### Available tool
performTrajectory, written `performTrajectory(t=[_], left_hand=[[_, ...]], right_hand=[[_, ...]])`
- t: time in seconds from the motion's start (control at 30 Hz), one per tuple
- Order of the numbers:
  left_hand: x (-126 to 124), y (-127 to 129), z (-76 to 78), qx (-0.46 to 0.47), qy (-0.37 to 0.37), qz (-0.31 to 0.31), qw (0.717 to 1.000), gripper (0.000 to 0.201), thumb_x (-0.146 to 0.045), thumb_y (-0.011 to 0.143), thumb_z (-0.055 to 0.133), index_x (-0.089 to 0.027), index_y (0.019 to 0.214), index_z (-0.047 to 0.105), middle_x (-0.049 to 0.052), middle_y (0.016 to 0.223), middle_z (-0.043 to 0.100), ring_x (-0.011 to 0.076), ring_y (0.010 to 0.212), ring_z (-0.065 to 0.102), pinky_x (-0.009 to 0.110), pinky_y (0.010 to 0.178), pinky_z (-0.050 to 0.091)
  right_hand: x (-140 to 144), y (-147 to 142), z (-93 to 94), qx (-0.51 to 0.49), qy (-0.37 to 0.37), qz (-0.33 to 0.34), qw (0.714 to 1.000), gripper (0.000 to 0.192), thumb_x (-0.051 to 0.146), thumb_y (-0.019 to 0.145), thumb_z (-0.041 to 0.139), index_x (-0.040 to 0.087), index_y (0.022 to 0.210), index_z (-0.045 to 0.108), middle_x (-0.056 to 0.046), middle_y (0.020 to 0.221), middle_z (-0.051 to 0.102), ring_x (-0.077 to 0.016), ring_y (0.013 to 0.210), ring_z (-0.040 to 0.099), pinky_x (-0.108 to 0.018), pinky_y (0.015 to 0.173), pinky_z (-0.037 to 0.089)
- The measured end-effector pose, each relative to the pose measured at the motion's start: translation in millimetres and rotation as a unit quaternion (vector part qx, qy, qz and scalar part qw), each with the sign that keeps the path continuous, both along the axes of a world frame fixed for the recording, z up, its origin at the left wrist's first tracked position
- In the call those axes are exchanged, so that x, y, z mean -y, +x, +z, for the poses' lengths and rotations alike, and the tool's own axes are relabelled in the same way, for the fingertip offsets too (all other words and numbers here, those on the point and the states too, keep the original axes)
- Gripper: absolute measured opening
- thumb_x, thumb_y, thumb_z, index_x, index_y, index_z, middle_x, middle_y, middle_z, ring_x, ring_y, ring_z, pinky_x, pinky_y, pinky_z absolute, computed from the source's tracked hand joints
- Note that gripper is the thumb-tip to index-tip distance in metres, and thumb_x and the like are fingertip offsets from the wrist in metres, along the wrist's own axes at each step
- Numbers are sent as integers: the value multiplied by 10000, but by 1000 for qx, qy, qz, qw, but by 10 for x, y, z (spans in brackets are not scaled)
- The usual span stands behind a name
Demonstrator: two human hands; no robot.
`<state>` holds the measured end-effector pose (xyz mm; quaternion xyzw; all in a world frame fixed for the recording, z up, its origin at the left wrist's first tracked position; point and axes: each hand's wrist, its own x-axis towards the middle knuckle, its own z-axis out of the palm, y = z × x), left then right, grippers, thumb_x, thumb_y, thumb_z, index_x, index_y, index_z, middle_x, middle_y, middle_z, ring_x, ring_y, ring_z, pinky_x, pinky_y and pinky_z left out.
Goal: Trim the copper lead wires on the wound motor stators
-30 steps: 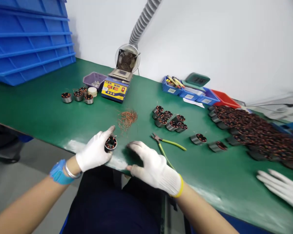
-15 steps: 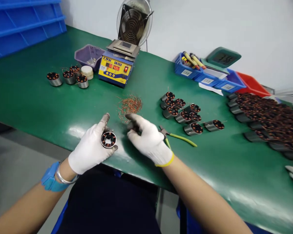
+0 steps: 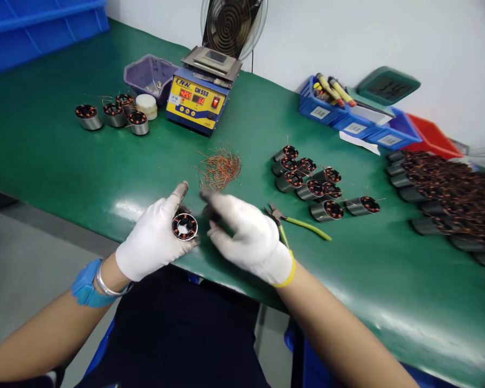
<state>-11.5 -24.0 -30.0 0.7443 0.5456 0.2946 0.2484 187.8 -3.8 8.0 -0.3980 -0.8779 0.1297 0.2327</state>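
Note:
My left hand (image 3: 149, 240), in a white glove with darkened fingertips, grips a small wound motor stator (image 3: 192, 223). Its round end, with black insulation and copper windings, faces up, and the white glove shows through its centre. Just right of it, my right hand (image 3: 250, 237) hovers in a matching glove with a yellow cuff. Its thumb and fingers are apart, slightly blurred, and nothing shows between them. Beyond the hands lies a tangle of copper wire clippings (image 3: 220, 168). Cutting pliers with green handles (image 3: 307, 229) rest beside my right wrist, partly covered by it.
Stators stand in a group (image 3: 310, 188) at centre right, several more (image 3: 115, 115) at left. A dense mass of stators (image 3: 448, 199) fills the far right. Behind are a yellow-fronted solder pot (image 3: 196, 102), a purple bin (image 3: 147, 78), blue bins (image 3: 321, 112) and a clock (image 3: 388, 85).
The view has shifted a little, so the bench items sit differently in the frame. My right hand's fingers have moved slightly towards the stator. My left hand keeps its grip.

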Motion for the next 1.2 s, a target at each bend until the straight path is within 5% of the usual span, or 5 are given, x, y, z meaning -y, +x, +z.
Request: performTrajectory(t=[0.13, 0.37, 0.6, 0.87, 1.2], left_hand=[[-2, -3, 18, 10, -6, -10, 1000, 962, -371, 700, 699, -122, 1518, 257, 130, 1010, 668, 314, 952, 651, 483, 856, 550], [-4, 0, 31, -17, -5, -8, 1000, 1069, -421, 655, 767, -183, 1536, 210, 99, 1053, 673, 309, 949, 655, 480, 862, 552], [-29, -164, 69, 34, 21, -142, 989, 1069, -224, 704, 663, -251, 1566, 30, 105, 1287, 619, 282, 1123, 635, 427, 952, 537], [-46, -148, 103, 38, -28, -95, 994, 1009, -334, 701, 733, -197, 1540, 189, 60, 1017, 693, 242, 867, 681, 368, 757, 558], [-38, -187, 163, 35, -61, -101, 992, 1011, -352, 706, 742, -171, 1540, 202, 88, 1078, 685, 247, 941, 675, 371, 839, 541]], right_hand=[[64, -129, 61, 111, 63, 103, 986, 481, 126, 888, 430, 218, 1348, 536, -66, 865, 676, -209, 778, 605, -328, 679, 513], [-97, 73, -158, -187, -132, -110, 967, 555, 140, 798, 449, 138, 1353, 463, -50, 921, 670, -163, 778, 653, -320, 725, 572], [171, -112, 21, -17, 114, 126, 985, 443, 186, 832, 496, 197, 1269, 562, -69, 1090, 693, -256, 1149, 581, -542, 1133, 339], [72, 52, -106, -65, -2, -125, 990, 540, 118, 760, 483, 170, 1294, 540, -51, 900, 665, -211, 825, 633, -364, 763, 557], [-88, 23, -132, 68, -54, -24, 996, 264, 262, 941, 419, 178, 889, 664, -78, 814, 667, -232, 844, 599, -486, 1049, 375]])
